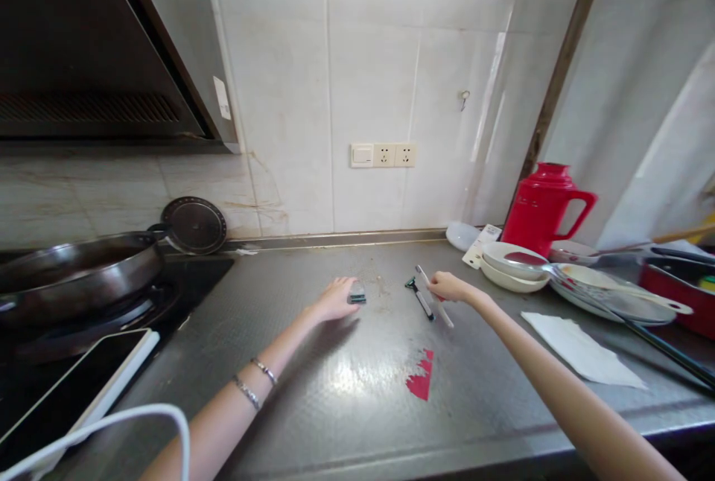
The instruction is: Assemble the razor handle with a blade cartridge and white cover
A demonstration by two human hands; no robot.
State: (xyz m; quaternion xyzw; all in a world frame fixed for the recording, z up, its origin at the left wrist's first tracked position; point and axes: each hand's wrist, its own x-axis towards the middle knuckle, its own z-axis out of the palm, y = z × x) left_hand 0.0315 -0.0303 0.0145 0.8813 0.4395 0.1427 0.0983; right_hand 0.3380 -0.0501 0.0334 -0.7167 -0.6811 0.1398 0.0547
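Note:
My left hand (334, 301) is closed around a small clear case with dark strips (357, 295), just above the steel counter (313, 406). Two silver bracelets circle that wrist. In my right hand (448, 287), fingers pinch a thin, pale, flat piece seen nearly edge-on (445, 313); its exact kind is unclear. Right beside it, a razor (420, 298) with a dark head and grey handle lies slanted on the counter. Nearer to me lies a piece of red paper (421, 378) with a ragged edge.
At left, a large pan (83, 269) stands on the black stove, with a white-edged device (112, 384) and white cable (150, 410) in front. A red thermos (539, 209), stacked bowls (511, 280), plates and a white napkin (581, 347) occupy the right. Wall sockets (394, 155) are behind.

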